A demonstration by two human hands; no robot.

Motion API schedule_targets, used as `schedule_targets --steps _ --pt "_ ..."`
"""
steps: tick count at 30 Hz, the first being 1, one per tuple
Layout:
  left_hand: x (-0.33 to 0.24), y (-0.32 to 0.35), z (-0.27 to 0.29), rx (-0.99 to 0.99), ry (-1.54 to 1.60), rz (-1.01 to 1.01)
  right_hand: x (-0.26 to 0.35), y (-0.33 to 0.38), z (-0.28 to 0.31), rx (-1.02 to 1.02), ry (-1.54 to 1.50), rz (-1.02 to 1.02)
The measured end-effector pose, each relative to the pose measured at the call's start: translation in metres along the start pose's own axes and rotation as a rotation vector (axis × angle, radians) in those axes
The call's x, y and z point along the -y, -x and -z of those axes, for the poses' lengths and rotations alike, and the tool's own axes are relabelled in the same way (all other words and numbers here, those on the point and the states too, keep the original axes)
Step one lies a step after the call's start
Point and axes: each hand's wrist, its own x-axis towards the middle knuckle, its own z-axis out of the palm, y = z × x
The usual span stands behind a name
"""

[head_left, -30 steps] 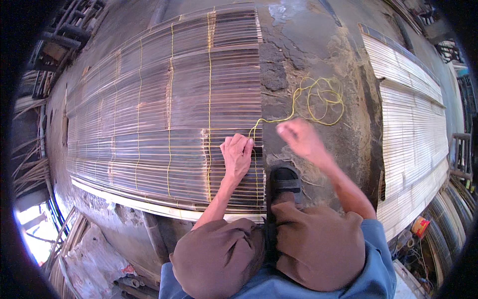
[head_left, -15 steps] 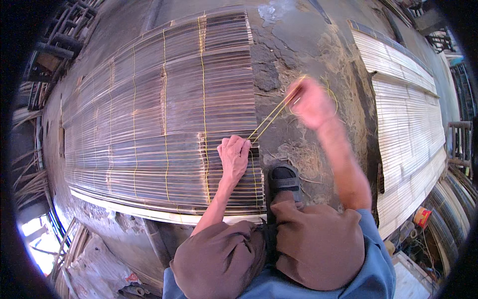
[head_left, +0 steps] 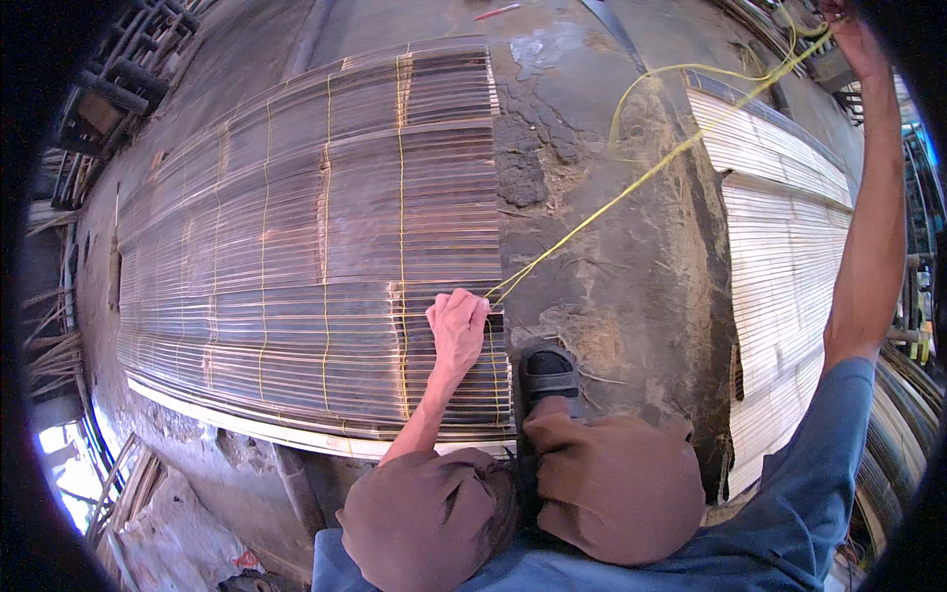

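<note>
Item: yellow cord (head_left: 631, 185), running as a straight, doubled line from the right edge of the dark slatted mat (head_left: 444, 197) to your right hand (head_left: 858, 41), a looser loop arcing above. Change: your right hand has swung from above the floor out to the upper right, and the cord coiled there a second ago is lifted; most slack seems taken up. Your left hand (head_left: 458, 326) has stayed on that edge, fingers curled; whether they pinch slat, cord or both cannot be told. Your right fingers appear closed on the cord. Obscured: right fingertips, cropped above; cord's passage through the slats, too fine.
</note>
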Motion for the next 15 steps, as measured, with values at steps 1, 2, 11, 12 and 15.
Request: schedule_targets --steps 1,2,11,12,15 --pt "0.0 -0.001 -0.001 -0.001 -0.002 0.003 -0.029 -0.01 0.029 0.024 0.334 -0.019" --pt "-0.001 -0.003 -0.008 0.008 -0.008 -0.001 -0.056 -0.017 0.063 0.061 0.757 -0.058" --pt "-0.002 -0.003 -0.006 -0.013 0.007 -0.022 -0.248 0.365 -0.065 0.563 0.549 -0.829" --pt "0.003 0.002 -0.001 -0.002 -0.014 0.0 -0.229 0.4 -0.115 0.572 0.419 -1.109" --pt "-0.002 -0.002 0.0 0.024 -0.036 0.01 -0.227 0.457 -0.176 0.592 0.128 -0.759"
